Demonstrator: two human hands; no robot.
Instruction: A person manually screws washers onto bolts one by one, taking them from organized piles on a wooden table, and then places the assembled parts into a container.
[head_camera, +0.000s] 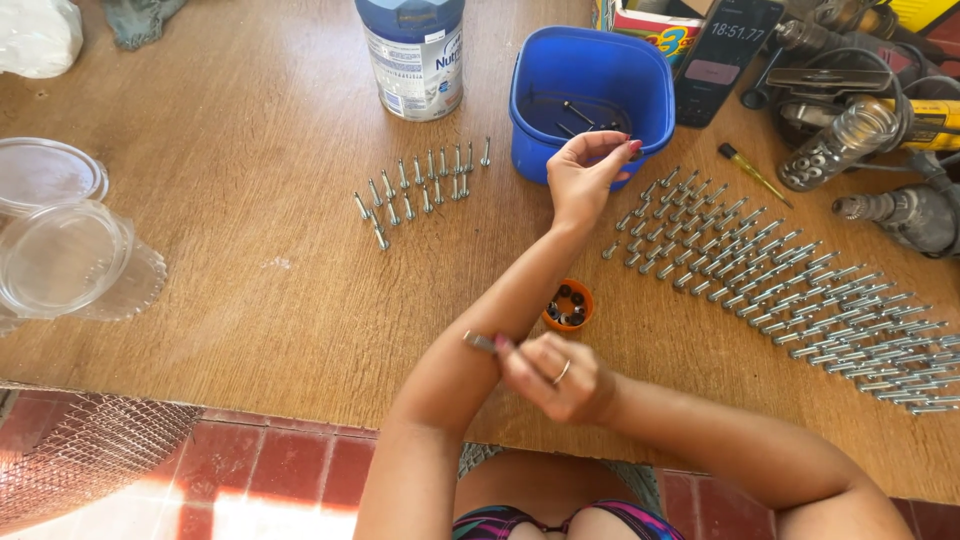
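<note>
Well along, by the look: long rows of bolts (800, 290) laid right of the left hand (585, 180), a small upright batch (420, 190) to its left. Left fingers (610, 150) pinched, contents unclear, over the blue tub (540, 100). Right hand (555, 375) gripping one bolt (480, 342). Beyond: blue-lidded labelled tin (412, 60) (orange cap (568, 305) of nuts between hands).

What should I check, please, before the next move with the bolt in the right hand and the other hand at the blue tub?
1. Right hand grips the bolt firmly: ok.
2. Left hand at the blue tub has picked something up: cannot tell, its fingers are pinched together.
3. Tub has bolts left: ok, a few lie on its bottom.
4. Orange cap of small dark parts upright between the hands: ok.
5. Laid rows of bolts clear of the forearms: ok.
6. Standing bolts all upright: not ok, one at the front left is tilted.
</note>
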